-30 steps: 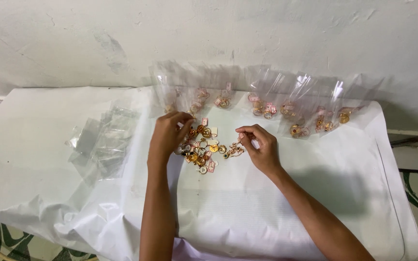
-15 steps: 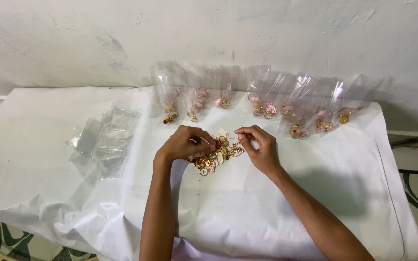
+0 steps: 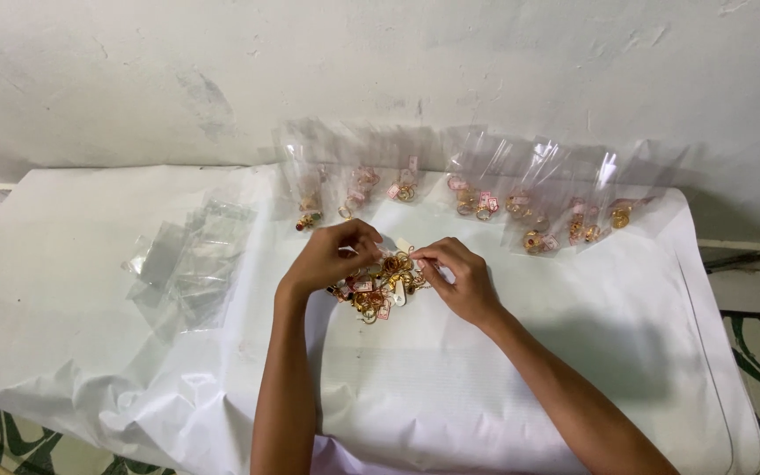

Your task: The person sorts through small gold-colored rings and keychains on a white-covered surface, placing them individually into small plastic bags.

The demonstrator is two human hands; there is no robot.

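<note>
While both hands meet over the middle of the tabletop [image 3: 90, 264], a small gold-coloured trinket [image 3: 395, 262] is pinched between them, just above a loose heap of trinkets [image 3: 371, 297] lying on the white sheet. The left hand [image 3: 332, 257] is closed, fingertips drawn together on the near side of the piece; the right hand [image 3: 455, 277] is likewise closed on it, thumb and forefinger gripping from the opposite side. The step in hand is judged to be the separating of one piece from the tangled heap. A fine two-handed pull would be called for next, since the rings and tags appear interlocked.

The heap is made up of thin metal rings, gold in tone and glossy, with small pink and red tags and a pale strip among them; single shapes cannot be told apart. The sheet is smooth, faintly creased and hangs over the front edge. Along the wall a row of filled clear bags [image 3: 485, 198] is propped upright, each with a few trinkets at its base. To the left, well apart from the hands, a pile of empty clear bags [image 3: 186, 268] lies flat, crinkled and shiny.
</note>
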